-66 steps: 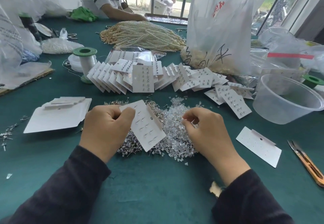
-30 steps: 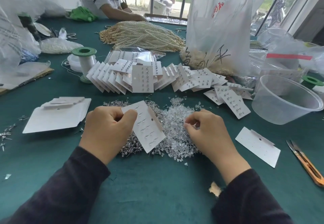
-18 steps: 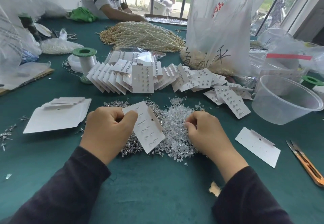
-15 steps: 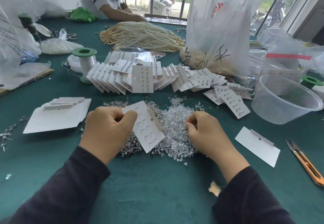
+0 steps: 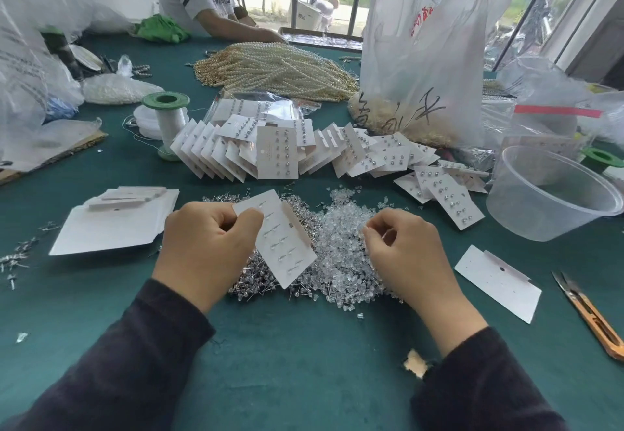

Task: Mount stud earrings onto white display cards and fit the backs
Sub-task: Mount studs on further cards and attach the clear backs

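Little has shifted: the right hand point(image 5: 405, 248) has dipped to the heap of clear backs point(image 5: 344, 251) and come up slightly, while the left hand point(image 5: 202, 245) holds as before. The left hand's thumb and curled fingers pinch the top left corner of the white display card point(image 5: 280, 238), which tilts over the loose stud earrings point(image 5: 260, 283) in the middle of the table point(image 5: 304, 363), towards its near edge. A column of stud posts shows on the card's upturned face. The right hand's fingertips are pinched together above the backs; whether one sits between them is too small to tell. The card looks thin, light and easily bent, so gripping its edge clear of the posts seems wise. The backs look tiny, slick and nearly weightless and likely need a fingertip pinch. The fine posts could bend if pushed askew.
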Demonstrator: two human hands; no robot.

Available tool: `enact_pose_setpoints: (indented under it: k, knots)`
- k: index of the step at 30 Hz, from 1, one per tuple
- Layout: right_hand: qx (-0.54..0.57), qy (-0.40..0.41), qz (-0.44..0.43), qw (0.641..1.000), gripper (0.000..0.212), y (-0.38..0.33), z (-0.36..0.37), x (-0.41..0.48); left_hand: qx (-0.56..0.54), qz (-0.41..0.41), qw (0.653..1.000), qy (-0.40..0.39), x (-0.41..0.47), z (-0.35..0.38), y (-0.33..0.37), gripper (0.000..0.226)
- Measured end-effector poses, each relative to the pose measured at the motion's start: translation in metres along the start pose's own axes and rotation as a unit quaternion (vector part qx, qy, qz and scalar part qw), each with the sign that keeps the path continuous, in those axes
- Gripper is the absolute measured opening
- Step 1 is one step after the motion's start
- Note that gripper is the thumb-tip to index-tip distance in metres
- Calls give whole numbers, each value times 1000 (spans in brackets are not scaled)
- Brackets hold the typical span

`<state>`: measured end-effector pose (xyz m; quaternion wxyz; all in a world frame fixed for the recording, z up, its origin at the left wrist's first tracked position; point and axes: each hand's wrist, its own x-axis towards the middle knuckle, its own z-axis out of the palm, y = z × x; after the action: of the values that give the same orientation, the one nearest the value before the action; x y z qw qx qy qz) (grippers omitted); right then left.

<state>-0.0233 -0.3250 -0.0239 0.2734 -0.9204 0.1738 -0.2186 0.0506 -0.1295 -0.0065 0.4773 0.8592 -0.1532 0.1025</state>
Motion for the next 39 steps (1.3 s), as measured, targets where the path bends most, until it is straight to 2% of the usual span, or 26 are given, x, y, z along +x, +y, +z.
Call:
enact_pose_setpoints:
  k: [4,6,10,14,17,21,24,26,34,39]
  knots:
    - [-2,37,-14,999,14,-6,3,0,-1,6,1000,22,1,-3,1,49]
    - [6,47,-58,997,18,-19,11,0,-11,8,999,34,1,-4,2,49]
    - [-35,1,-136,990,22,-35,30,-5,-17,-1,999,50,3,-6,1,50]
    - [-72,3,-90,993,17,-16,21,1,-38,-20,998,52,4,-5,-1,50]
    - [-101,-42,-65,992,18,-10,18,3,-34,-17,998,51,4,-5,-2,51]
    - [-103,-21,-66,992,11,-13,23,2,-29,-17,999,41,4,-3,-3,50]
    - [-46,-7,-57,997,5,-14,21,1,-18,-11,1000,13,3,-2,-2,49]
    - [-8,6,-46,999,9,-14,18,1,-21,-5,1000,0,1,-1,-1,50]
    - [64,45,1,997,13,-16,6,-1,-24,3,1000,0,1,-1,-1,52]
    - [220,38,15,975,11,-27,-5,-9,-15,40,999,-7,-3,7,0,50]
